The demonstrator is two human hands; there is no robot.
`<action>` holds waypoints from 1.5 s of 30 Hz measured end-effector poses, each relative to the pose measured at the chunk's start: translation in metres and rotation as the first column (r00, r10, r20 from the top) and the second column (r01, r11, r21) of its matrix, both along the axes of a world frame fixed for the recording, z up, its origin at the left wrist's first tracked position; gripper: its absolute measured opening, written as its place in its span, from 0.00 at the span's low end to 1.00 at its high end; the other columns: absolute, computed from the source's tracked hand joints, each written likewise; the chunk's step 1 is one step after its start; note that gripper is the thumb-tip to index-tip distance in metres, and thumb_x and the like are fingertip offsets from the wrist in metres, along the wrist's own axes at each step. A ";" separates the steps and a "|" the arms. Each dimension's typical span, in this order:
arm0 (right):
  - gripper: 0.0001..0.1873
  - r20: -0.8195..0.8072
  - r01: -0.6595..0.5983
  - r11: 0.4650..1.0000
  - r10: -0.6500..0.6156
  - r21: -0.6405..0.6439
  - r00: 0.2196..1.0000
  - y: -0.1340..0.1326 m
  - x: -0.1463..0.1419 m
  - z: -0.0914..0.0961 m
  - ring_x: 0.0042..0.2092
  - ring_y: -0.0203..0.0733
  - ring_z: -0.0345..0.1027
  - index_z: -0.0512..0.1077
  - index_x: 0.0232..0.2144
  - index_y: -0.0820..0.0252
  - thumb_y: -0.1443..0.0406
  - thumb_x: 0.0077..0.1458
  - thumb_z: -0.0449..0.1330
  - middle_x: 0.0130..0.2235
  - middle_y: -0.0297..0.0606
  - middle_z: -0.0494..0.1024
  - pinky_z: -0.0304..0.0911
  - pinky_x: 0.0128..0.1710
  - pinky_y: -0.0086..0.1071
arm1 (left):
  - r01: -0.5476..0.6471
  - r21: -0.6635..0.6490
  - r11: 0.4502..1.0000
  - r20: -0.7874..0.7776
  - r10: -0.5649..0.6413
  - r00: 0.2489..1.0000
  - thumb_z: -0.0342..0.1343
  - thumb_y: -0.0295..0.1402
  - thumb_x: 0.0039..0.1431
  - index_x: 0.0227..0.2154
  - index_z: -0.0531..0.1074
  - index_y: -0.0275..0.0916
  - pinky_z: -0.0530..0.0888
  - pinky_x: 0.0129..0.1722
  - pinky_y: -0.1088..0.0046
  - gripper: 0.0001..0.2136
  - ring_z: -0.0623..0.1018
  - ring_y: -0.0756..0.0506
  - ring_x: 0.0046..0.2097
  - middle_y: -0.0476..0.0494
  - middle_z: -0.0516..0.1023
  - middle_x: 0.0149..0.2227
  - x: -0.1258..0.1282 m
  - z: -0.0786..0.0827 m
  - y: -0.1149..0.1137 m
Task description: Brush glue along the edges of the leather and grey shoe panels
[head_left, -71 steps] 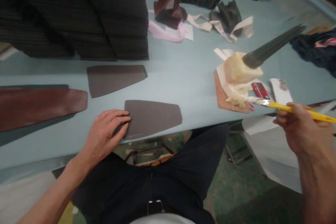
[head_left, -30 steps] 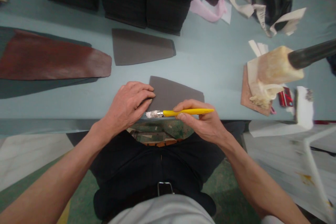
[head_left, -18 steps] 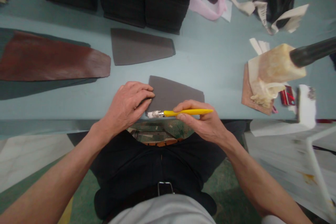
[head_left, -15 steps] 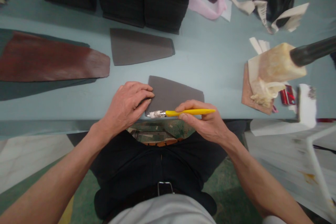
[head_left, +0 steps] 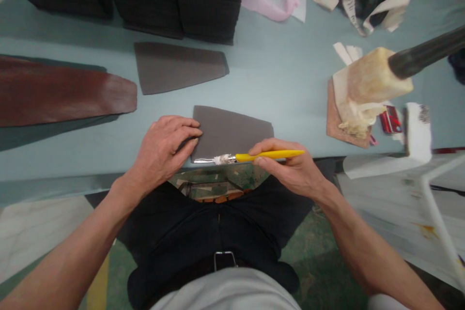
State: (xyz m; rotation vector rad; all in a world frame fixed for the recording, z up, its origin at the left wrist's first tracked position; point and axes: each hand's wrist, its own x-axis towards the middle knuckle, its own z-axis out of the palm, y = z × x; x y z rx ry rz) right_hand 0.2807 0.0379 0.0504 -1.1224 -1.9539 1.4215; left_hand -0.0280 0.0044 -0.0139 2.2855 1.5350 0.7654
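The right hand (head_left: 286,164), right of centre in the frame, grasps a yellow-handled brush (head_left: 269,155) between thumb and fingers. The brush lies nearly level, its whitish bristles pointing left and touching the near edge of a grey-brown panel (head_left: 232,131). That panel sits at the centre of the frame, flat along the near edge of the worktop (head_left: 290,68), its narrower end to the right. A glossy white streak (head_left: 203,161) runs along its lower left edge, just beyond the bristles.

The left hand (head_left: 165,147), left of centre, has its fingers released and loosely bent, the tips resting on the panel's left edge, thumb apart from them.

Above and to the left lies a second grey-brown piece (head_left: 179,68); at the left edge of the frame, a reddish-brown piece (head_left: 65,92) overlaps darker material. Dark stacks (head_left: 207,0) fill the upper left. At the right, a yellowish block (head_left: 378,77) with a dark handle (head_left: 428,51) stands near a red packet (head_left: 390,119).
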 end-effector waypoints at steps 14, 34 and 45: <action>0.08 -0.004 0.130 0.990 -0.131 -0.052 0.991 -0.001 0.030 -0.004 0.34 0.35 0.73 0.84 0.40 0.56 0.58 0.64 0.69 0.36 0.35 0.85 0.68 0.35 0.27 | 0.031 0.074 0.997 -0.025 -0.029 0.999 0.54 0.34 0.73 0.48 0.78 0.40 0.75 0.58 0.51 0.08 0.82 0.36 0.55 0.37 0.84 0.54 -0.002 0.002 0.002; 0.10 0.041 0.307 0.952 -0.306 -0.012 0.951 -0.003 0.065 -0.003 0.33 0.36 0.74 0.84 0.38 0.57 0.56 0.61 0.70 0.34 0.35 0.84 0.69 0.35 0.29 | 0.054 0.114 0.992 -0.041 -0.049 0.998 0.55 0.31 0.73 0.48 0.77 0.41 0.75 0.58 0.52 0.07 0.82 0.38 0.54 0.36 0.84 0.52 -0.003 0.003 0.004; 0.14 0.071 0.419 0.908 -0.417 -0.021 0.906 -0.007 0.085 -0.012 0.31 0.35 0.71 0.84 0.41 0.56 0.52 0.62 0.70 0.31 0.34 0.82 0.66 0.33 0.29 | 0.021 0.033 0.999 -0.018 -0.020 1.000 0.56 0.34 0.72 0.48 0.77 0.43 0.74 0.59 0.48 0.08 0.82 0.35 0.56 0.37 0.84 0.53 -0.001 0.008 0.004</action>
